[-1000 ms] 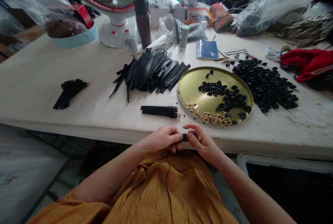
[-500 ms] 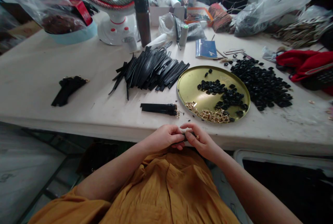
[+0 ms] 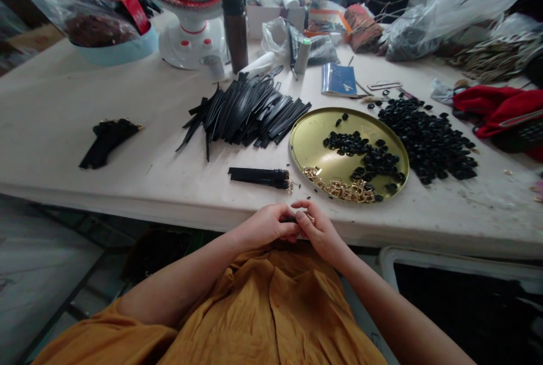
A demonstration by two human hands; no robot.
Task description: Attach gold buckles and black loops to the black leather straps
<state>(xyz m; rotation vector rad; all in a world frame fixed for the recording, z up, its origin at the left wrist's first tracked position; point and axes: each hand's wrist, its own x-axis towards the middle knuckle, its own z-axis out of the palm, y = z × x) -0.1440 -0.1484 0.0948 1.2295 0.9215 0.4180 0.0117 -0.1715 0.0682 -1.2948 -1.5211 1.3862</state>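
Observation:
My left hand (image 3: pixel 268 223) and my right hand (image 3: pixel 317 230) meet at the table's front edge, fingers pinched together on a small black strap piece (image 3: pixel 291 219) with a gold buckle glinting at my right fingertips. Just beyond them lies a finished black strap bundle (image 3: pixel 259 177) with gold ends. A round gold tray (image 3: pixel 311 141) holds black loops and gold buckles (image 3: pixel 344 189). A heap of black straps (image 3: pixel 248 113) lies further back.
A pile of black loops (image 3: pixel 428 138) spreads right of the tray. A small black bundle (image 3: pixel 107 140) lies at left. A fan base (image 3: pixel 193 45), a dark bottle (image 3: pixel 236 25), a blue booklet (image 3: pixel 338 80), plastic bags and red cloth (image 3: pixel 496 107) crowd the back.
My hands have drawn closer together on the small piece, the right hand shifting a little left. The view has drifted slightly.

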